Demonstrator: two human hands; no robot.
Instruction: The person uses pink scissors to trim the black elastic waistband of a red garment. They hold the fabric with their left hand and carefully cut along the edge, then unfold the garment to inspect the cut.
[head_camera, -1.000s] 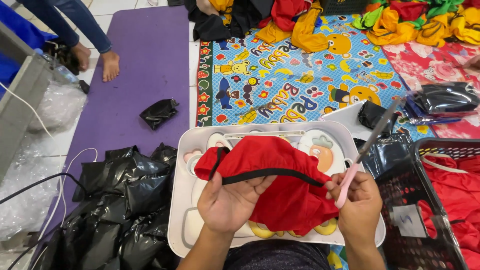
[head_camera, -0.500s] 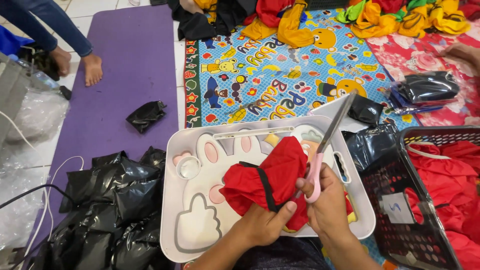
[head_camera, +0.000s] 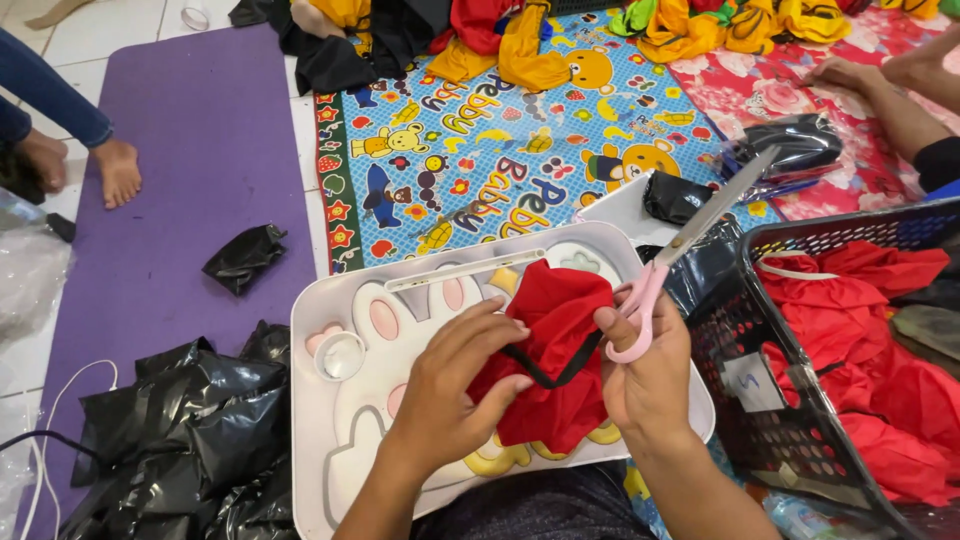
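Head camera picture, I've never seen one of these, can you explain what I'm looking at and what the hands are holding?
There is no machine here. The picture comes from a camera worn on a person's head, looking down at their own two bare hands.

The left hand grips a bunched red cloth with a black strap. The right hand pinches the same cloth while holding pink-handled scissors, blades pointing up and away.

Under the cloth sits a white lap tray with cartoon rabbit shapes. To the right stands a black basket of more red cloth. Crumpled black plastic bags lie at the left, by a purple mat. Another person's bare foot rests on that mat.
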